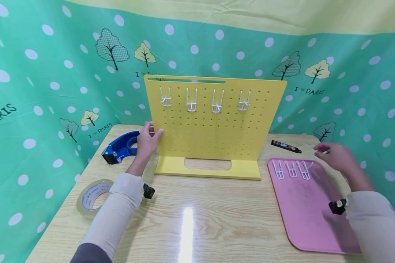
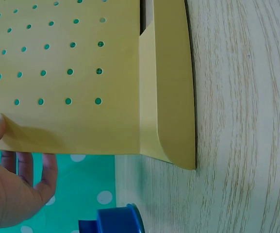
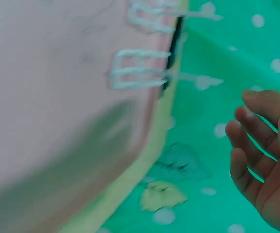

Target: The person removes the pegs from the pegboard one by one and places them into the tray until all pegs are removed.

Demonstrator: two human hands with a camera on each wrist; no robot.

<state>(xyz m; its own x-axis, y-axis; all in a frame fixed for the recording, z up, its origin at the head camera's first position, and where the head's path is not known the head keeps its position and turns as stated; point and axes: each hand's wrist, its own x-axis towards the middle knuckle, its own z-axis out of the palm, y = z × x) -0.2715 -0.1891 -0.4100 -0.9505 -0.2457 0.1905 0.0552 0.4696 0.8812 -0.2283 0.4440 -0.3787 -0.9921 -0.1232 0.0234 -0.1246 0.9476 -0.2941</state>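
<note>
My left grip [image 1: 147, 140] holds the left edge of the yellow board [image 1: 207, 129], thumb flat on the front face and fingers round behind it. The board stands upright on the table [image 1: 243, 219] on its foot, face toward me, its long axis running left to right. Four hung hooks [image 1: 191, 106] sit in a row along its upper part, long axes up and down, loops at the bottom.

My right grip [image 1: 334, 155] is in the air by the far right corner of the pink tray [image 1: 316, 215], fingers loosely bent and parted from the thumb; I see nothing held in it. Three loose hooks [image 1: 293, 171] lie side by side at the tray's far end, long axes running roughly away from me, prongs pointing to the far rim and loops toward me.

A black marker [image 1: 285, 146] lies slantwise just beyond the tray. Left of the board are a blue tape dispenser [image 1: 118, 148] and, nearer me, a roll of tape [image 1: 85, 197], partly hidden by my sleeve [image 1: 126, 193].
</note>
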